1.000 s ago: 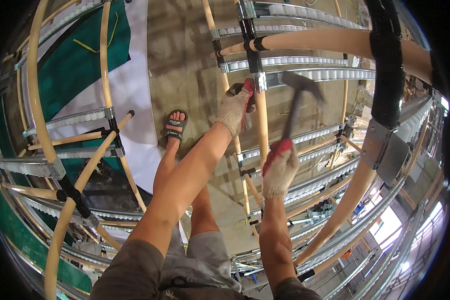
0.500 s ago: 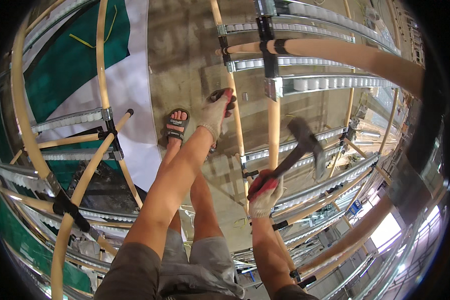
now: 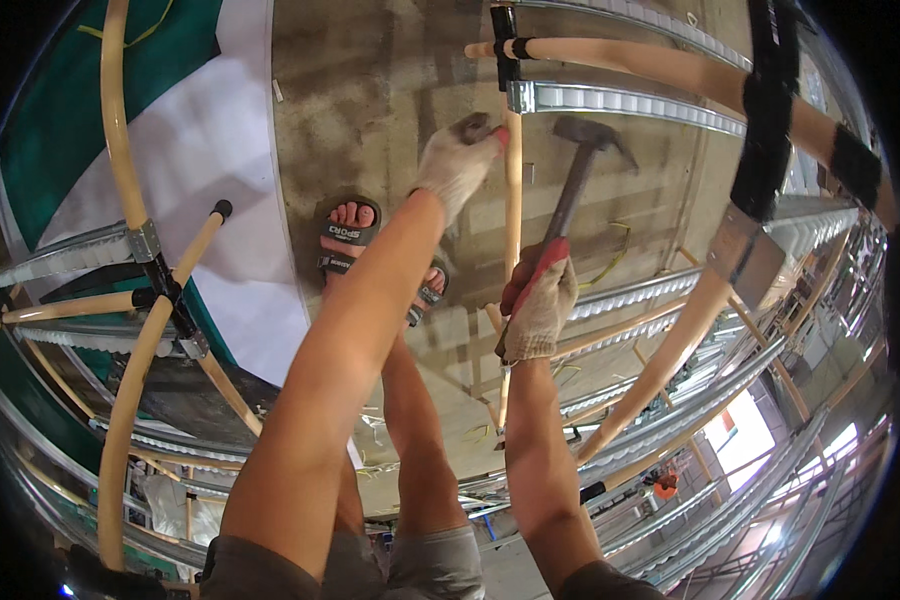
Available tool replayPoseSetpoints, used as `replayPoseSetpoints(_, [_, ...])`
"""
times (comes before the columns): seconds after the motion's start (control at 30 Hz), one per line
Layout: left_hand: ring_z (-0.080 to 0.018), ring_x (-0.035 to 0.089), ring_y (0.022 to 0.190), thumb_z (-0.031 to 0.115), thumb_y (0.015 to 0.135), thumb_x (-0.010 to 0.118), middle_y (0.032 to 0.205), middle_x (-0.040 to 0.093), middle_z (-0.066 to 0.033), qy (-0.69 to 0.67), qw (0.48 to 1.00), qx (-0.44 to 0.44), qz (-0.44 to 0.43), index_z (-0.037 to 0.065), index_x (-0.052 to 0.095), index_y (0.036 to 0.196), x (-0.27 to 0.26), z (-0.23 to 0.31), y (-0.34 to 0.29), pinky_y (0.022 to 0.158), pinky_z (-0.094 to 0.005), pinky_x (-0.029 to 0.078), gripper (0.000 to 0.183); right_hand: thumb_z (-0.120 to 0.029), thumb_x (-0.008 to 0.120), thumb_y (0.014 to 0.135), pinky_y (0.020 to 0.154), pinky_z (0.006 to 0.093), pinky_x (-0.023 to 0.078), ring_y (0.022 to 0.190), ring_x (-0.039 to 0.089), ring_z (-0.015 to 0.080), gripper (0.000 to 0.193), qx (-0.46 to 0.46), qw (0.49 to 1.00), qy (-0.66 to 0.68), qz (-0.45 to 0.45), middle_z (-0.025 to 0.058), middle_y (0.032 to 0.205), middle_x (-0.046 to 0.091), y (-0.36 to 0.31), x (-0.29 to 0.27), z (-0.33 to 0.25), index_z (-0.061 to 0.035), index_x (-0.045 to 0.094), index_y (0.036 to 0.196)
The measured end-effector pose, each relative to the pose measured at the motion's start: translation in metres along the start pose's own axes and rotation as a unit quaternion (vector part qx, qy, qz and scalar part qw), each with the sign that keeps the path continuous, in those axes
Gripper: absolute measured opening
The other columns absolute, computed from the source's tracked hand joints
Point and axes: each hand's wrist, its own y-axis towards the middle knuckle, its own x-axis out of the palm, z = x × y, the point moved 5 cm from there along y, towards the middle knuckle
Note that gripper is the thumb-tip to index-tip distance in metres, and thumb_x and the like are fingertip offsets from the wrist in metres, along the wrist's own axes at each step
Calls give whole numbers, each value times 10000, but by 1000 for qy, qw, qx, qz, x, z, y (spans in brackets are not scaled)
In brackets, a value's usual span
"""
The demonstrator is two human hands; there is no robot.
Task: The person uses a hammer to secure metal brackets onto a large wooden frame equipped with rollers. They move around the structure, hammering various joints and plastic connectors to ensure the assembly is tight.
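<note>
My right hand [image 3: 542, 303], in a pale glove with red and dark patches, is closed round the handle of a claw hammer [image 3: 570, 190]. The hammer's head is raised past the hand, beside a beige upright pipe [image 3: 513, 205]. My left hand [image 3: 457, 165], gloved too, has its fingers curled at the left side of that pipe, just below a metal joint. Its red-patched fingertip meets the pipe's edge in the picture. Whether it grips the pipe or a small thing is hidden. A roller track [image 3: 630, 105] runs rightward from the joint.
Racks of beige pipes with black joints stand on both sides, a near rack post [image 3: 135, 400] at left and a thick pipe [image 3: 670, 350] at right. A white sheet [image 3: 215, 150] and green sheet [image 3: 45, 130] lie at left. My sandalled feet [image 3: 350, 225] stand on the concrete floor.
The view has shifted, and the racks sit differently in it. The right hand and hammer are now farther forward and closer to the upright pipe. The left hand stays beside the pipe, higher in the picture.
</note>
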Motion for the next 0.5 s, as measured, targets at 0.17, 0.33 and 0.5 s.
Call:
replayPoseSetpoints(0.17, [-228,676,868,341,858,692,951,712,-83,28,999,20,32,100,691,1120,28,22,24,801,-360,507,356,-500,483,1005,354,231,303,397,396,74,473,-11,1000,-6,9,-9,591,469,11,8,-4,-50,552,877])
replayPoseSetpoints(0.33, [-286,686,848,318,878,663,882,710,-127,103,992,29,61,96,703,1095,35,27,15,780,-394,518,313,-530,487,994,346,237,307,396,404,75,493,25,999,-15,20,-11,590,466,18,1,14,-55,552,877])
replayPoseSetpoints(0.5, [-309,690,805,301,878,663,842,709,-141,97,992,24,82,83,713,1086,37,30,7,753,-405,530,305,-537,497,988,352,228,304,399,400,71,490,43,999,-10,29,-14,588,466,24,-2,21,-62,558,884])
